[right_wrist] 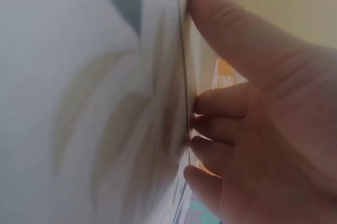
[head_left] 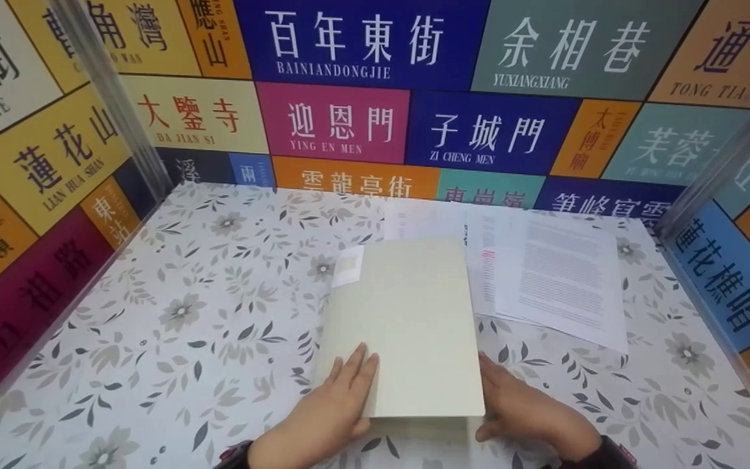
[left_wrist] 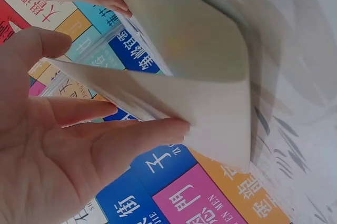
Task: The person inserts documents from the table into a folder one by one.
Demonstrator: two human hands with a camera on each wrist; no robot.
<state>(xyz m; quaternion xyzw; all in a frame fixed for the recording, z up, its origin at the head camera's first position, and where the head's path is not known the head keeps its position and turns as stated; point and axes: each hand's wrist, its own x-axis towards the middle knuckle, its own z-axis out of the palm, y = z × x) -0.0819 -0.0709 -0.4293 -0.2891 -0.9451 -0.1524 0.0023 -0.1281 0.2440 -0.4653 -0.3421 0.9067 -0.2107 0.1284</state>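
Closest to me, my left hand [head_left: 339, 397] lies with its fingers straight and slightly apart on the left side of the cream folder [head_left: 414, 326], the thumb crooked by the near edge. My right hand [head_left: 525, 404] is at the opposite side — its fingertips and thumb rest against the folder's edge, loosely bent rather than wrapped round it. So the folder is between my two sets of fingers, on the floral surface [head_left: 206, 273], its long sides running away from me.

As I judge it, holding this well asks for light, even pressure from both sides. The upper panel gapes from the lower one at the near end, so a hard push from the left could skew it or crease the thin board. I'd want my right fingertips low, against the lower edge, and my left fingers flat — steadying the panel without denting it.

The folder itself is plain, pale and smooth, a stiff sheet by the look of it, with crisp corners at the end nearest my fingers. A white label [head_left: 347, 267] sits at its upper left, ahead of my left fingertips; its print is too faint to read. Beyond my right fingers lie loose printed sheets [head_left: 560, 273], partly overlapping.
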